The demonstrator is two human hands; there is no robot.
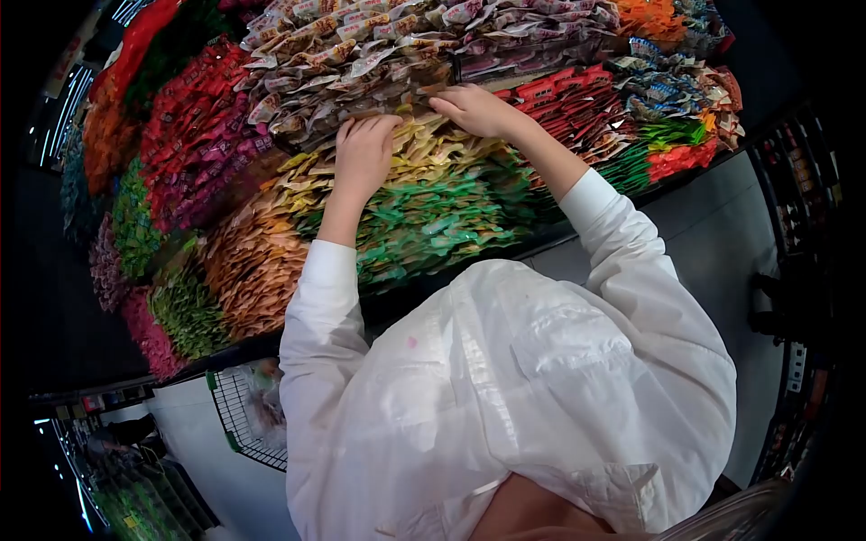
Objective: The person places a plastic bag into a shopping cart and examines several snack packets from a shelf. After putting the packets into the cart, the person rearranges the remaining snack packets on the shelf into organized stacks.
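Here, the fingers (374, 126) of the left hand (363, 151) are being laid flat and close together, tips pressed down onto the heap of yellow packets (424, 149), right where that heap is meeting the heap of pale brown packets (361, 63) behind it; nothing is being pinched, and the palm is being kept down, apparently so that the loose packets are being held or smoothed in place. The fingers (444, 103) of the right hand (474, 110) are being curled slightly and pressed together at the same border, just to the right of the left hand, their tips being tucked toward the edge of the pale brown packets; whether a single packet is being gripped beneath them cannot be told. Both hands are thus being kept on the far edge of the yellow heap, apart from each other but near. Both forearms are being stretched forward across the green packets (433, 225), which are lying on the near side of the yellow heap, and the white sleeves (325, 288) are being held above them, seemingly because the display is deep and the reach is long. To the right of the yellow heap, red packets (568, 104) are being shown in flat rows; to its left, orange-brown packets (253, 261) and pink-red packets (194, 135) are being piled. Well below the yellow heap, beside the person's left sleeve, a wire basket (236, 419) is being seen on the pale floor.
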